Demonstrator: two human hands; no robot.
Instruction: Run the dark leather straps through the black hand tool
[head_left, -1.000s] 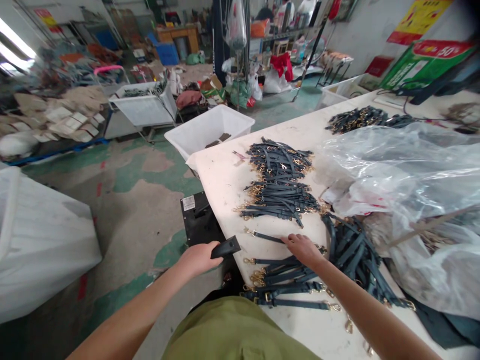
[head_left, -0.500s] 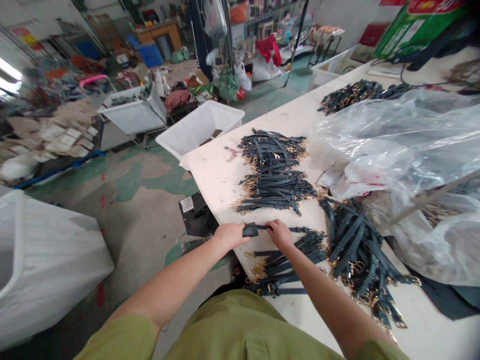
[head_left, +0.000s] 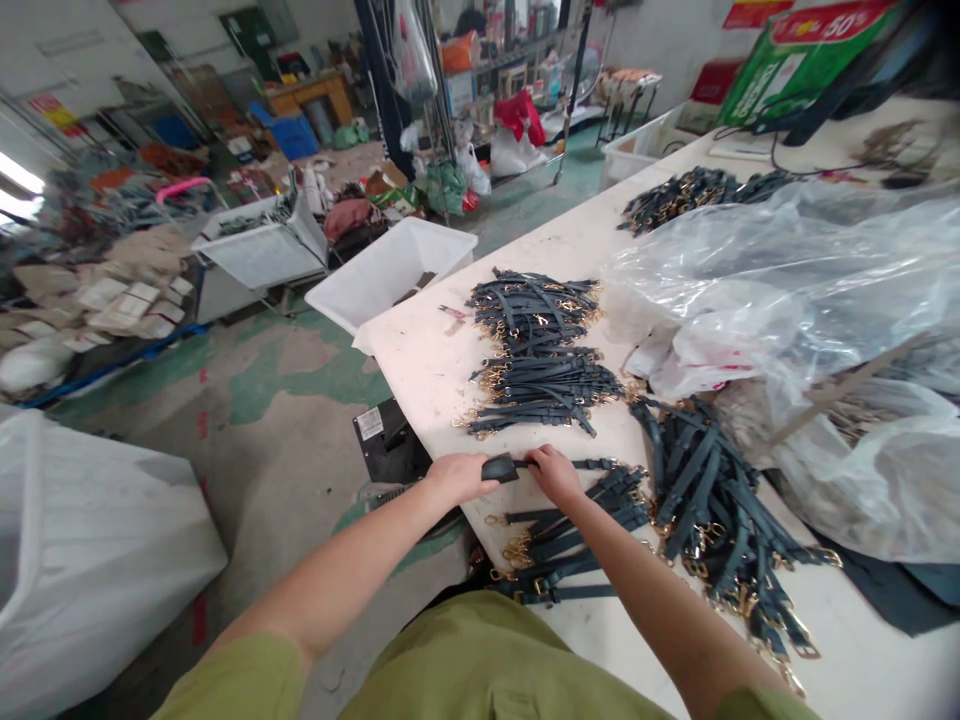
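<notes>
My left hand [head_left: 461,478] is closed on a flat black piece [head_left: 500,467] near the front edge of the white table [head_left: 409,345]. Just right of it, my right hand [head_left: 553,474] pinches a dark strap [head_left: 595,463], which runs off to the right and ends near brass-coloured hardware. Beneath and beside my right forearm lie more dark straps [head_left: 577,540] with gold clips. Beyond my hands, a neat stack of straps [head_left: 551,380] spreads across the table. To the right is a looser heap of straps [head_left: 705,480] with buckles.
Clear plastic bags [head_left: 810,290] cover the table's right side. Small pliers [head_left: 452,313] lie near the far left edge. A white bin [head_left: 390,270] stands beyond that edge, and a large white bin [head_left: 127,550] is at the left. Another strap pile [head_left: 690,195] sits farther back.
The view has shifted slightly. My two hands are a little closer together, with the black piece and the strap still held between them.
</notes>
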